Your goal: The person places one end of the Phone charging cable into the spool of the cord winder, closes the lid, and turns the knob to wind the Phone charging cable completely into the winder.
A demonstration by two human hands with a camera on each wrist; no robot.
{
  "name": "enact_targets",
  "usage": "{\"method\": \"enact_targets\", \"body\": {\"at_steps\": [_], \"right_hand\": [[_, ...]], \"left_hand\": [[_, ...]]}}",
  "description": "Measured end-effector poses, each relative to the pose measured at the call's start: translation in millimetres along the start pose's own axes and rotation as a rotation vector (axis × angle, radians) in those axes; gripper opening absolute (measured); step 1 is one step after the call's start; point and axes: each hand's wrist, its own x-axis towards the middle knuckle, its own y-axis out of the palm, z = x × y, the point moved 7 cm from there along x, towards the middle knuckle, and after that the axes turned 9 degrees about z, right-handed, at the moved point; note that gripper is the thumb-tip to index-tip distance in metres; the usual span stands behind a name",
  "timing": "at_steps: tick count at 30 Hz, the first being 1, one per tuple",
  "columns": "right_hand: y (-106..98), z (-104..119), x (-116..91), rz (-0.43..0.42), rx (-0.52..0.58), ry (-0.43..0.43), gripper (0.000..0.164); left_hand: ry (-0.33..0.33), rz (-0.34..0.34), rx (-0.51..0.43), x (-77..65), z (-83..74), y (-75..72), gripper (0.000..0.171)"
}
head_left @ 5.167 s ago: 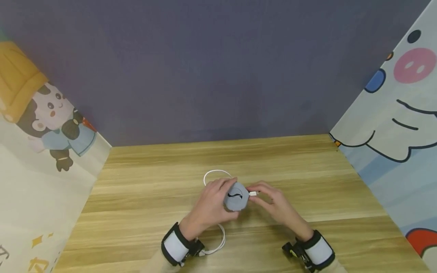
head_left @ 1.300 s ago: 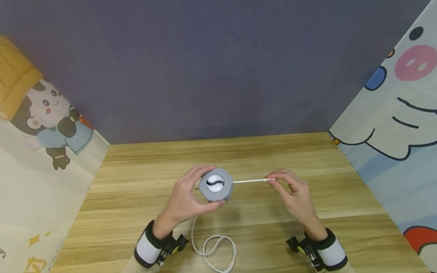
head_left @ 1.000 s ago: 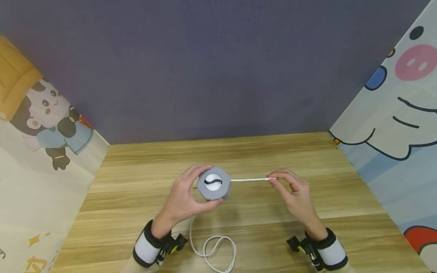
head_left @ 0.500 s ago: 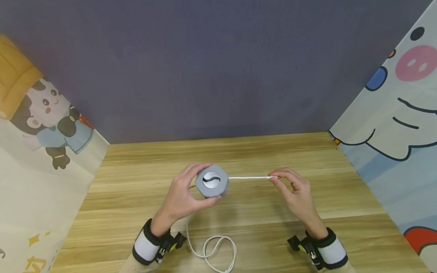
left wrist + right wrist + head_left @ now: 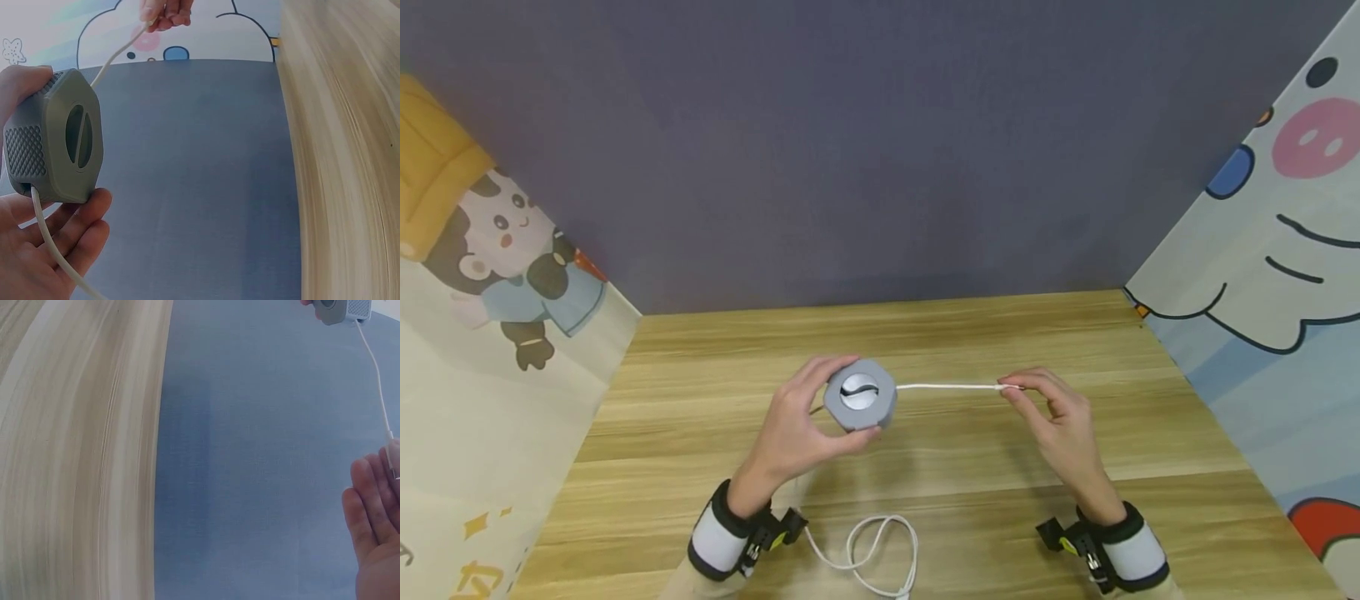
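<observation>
A grey hexagonal cable winder [image 5: 859, 394], with a slotted round knob on its face, is held above the table. My left hand [image 5: 786, 429] grips it by opposite edges between fingers and thumb. White charging cable [image 5: 947, 386] runs almost straight from its right side to my right hand [image 5: 1066, 429], which pinches the connector end between thumb and fingertips. The metal tip of that connector [image 5: 394, 474] shows in the right wrist view. More cable [image 5: 53, 250] leaves the winder's opposite side, past my left palm in the left wrist view.
Loose cable [image 5: 914, 546] lies in a loop on the wood-grain table [image 5: 1000, 500] near the front. A dark grey partition [image 5: 880, 167] rises behind the table. Cartoon-printed panels flank it, one at the left [image 5: 497, 425] and one at the right [image 5: 1210, 350].
My hands have spread apart from close together, drawing a length of cable out of the winder's right side. The winder has shifted left and slightly up, and its knob has turned.
</observation>
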Motion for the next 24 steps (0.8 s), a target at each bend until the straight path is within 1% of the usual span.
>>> {"method": "enact_targets", "body": {"at_steps": [2, 9, 18, 21, 24], "right_hand": [[0.0, 0.3, -0.1, 0.005, -0.003, 0.011, 0.03], [-1.6, 0.1, -0.8, -0.01, 0.0, 0.009, 0.029], [-3.2, -2.6, -1.4, -0.009, 0.007, 0.057, 0.02], [-4.9, -3.8, -1.4, -0.016, 0.011, 0.065, 0.02], [-8.8, -5.3, -2.1, -0.04, 0.037, 0.056, 0.022]], "left_hand": [[0.0, 0.001, -0.001, 0.0, 0.2, -0.1, 0.081], [-0.011, -0.003, 0.005, 0.0, -0.1, -1.1, 0.081], [-0.017, -0.005, 0.003, -0.7, 1.7, -2.0, 0.081], [-0.023, -0.008, 0.011, -2.0, 2.5, -3.6, 0.081], [-0.029, -0.024, 0.022, -4.3, 4.6, -7.3, 0.08]]}}
